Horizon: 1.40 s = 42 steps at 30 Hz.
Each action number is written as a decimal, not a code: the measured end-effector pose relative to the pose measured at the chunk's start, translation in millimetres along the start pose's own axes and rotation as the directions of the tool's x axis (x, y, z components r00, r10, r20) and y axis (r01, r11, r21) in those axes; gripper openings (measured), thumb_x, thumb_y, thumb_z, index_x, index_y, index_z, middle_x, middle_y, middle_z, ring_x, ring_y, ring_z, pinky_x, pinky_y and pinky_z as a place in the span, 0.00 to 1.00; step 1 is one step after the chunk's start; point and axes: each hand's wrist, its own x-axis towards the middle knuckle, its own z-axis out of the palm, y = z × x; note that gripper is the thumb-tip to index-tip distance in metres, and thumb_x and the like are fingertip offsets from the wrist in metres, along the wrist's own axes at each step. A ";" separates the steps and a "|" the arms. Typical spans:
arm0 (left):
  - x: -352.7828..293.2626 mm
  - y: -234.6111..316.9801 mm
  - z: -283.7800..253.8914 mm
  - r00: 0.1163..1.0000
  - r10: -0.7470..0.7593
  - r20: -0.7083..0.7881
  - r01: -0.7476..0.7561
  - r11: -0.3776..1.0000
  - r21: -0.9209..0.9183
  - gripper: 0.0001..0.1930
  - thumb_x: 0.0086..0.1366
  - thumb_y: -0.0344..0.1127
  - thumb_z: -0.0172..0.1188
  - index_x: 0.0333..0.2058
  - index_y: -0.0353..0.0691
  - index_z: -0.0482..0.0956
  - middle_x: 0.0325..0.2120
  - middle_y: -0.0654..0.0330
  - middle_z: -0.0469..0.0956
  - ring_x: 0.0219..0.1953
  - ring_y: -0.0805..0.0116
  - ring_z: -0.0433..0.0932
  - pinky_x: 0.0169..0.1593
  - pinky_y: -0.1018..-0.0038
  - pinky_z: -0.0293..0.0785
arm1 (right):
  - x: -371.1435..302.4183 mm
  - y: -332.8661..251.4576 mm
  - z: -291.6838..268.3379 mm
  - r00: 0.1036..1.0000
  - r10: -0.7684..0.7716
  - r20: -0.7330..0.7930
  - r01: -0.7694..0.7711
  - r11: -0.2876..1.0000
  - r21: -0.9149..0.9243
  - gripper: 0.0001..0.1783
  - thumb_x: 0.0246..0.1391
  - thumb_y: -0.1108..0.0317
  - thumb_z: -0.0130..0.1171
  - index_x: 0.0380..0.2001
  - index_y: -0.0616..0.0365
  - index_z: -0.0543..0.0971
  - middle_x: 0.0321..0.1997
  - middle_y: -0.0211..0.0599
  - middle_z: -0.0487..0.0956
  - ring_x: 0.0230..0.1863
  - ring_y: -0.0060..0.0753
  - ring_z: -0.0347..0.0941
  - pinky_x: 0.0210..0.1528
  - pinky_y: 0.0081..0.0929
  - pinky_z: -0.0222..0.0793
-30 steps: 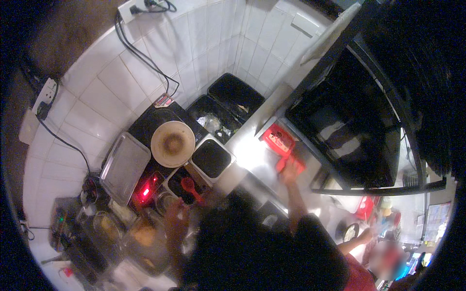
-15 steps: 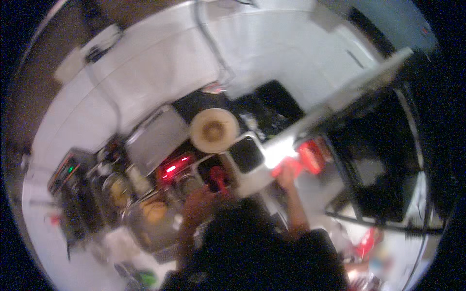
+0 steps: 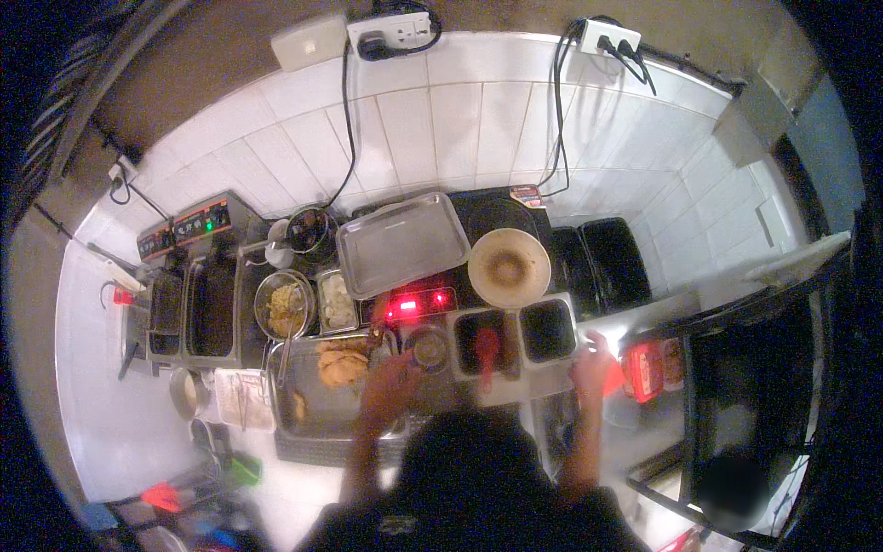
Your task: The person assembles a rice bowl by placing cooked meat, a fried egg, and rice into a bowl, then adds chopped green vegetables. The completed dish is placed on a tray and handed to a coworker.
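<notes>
My left hand (image 3: 394, 373) is over the right edge of the large metal tray (image 3: 308, 419), close to a small round metal bowl (image 3: 428, 350); its fingers are blurred. Golden fried pieces (image 3: 342, 363) lie in that tray. On the right, my right hand (image 3: 590, 366) has its fingers curled beside a red object (image 3: 612, 376), under a bright glare; what it grips is hard to make out. Between the hands, a red-handled utensil (image 3: 487, 345) rests in one of two square wells of a metal holder (image 3: 512, 394). A red-lidded container (image 3: 643, 372) stands beyond my right hand.
A round pale bowl (image 3: 509, 267) with brown residue sits behind the wells. Left of it are an upturned-looking metal tray (image 3: 405, 241), a lit red display (image 3: 409, 304), a bowl of yellowish food (image 3: 286, 306) and a fryer (image 3: 212, 308). A dark-framed shelf (image 3: 688, 414) borders the right.
The view has turned, so the counter appears shifted and sharper. My right hand now shows at the near left of the red containers. My left hand stays by the small metal bowl.
</notes>
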 end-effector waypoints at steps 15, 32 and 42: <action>-68.0 -73.2 20.8 0.903 -0.066 -0.425 -0.049 0.966 -0.255 0.19 0.71 0.43 0.63 0.52 0.36 0.83 0.50 0.46 0.84 0.53 0.47 0.83 0.60 0.57 0.77 | 113.4 -111.6 270.3 0.710 -0.374 0.597 0.522 0.848 -0.090 0.18 0.68 0.61 0.55 0.49 0.66 0.79 0.43 0.47 0.82 0.30 0.37 0.81 0.31 0.36 0.79; 36.0 14.3 19.0 0.915 0.333 -0.228 -0.355 0.933 -0.065 0.41 0.64 0.63 0.65 0.65 0.39 0.71 0.62 0.37 0.73 0.63 0.38 0.73 0.65 0.47 0.71 | 93.5 -163.6 242.4 0.718 -0.116 0.687 0.390 0.883 -0.259 0.21 0.62 0.51 0.53 0.34 0.56 0.85 0.35 0.48 0.85 0.37 0.51 0.83 0.46 0.52 0.76; 117.6 14.4 47.5 0.980 0.194 -0.051 -0.195 0.981 -0.016 0.39 0.65 0.72 0.57 0.53 0.38 0.82 0.48 0.38 0.82 0.54 0.40 0.80 0.59 0.47 0.77 | 101.7 -112.5 225.5 0.750 -0.454 0.481 0.454 0.882 0.125 0.15 0.59 0.53 0.56 0.28 0.49 0.84 0.30 0.48 0.83 0.32 0.49 0.81 0.32 0.45 0.74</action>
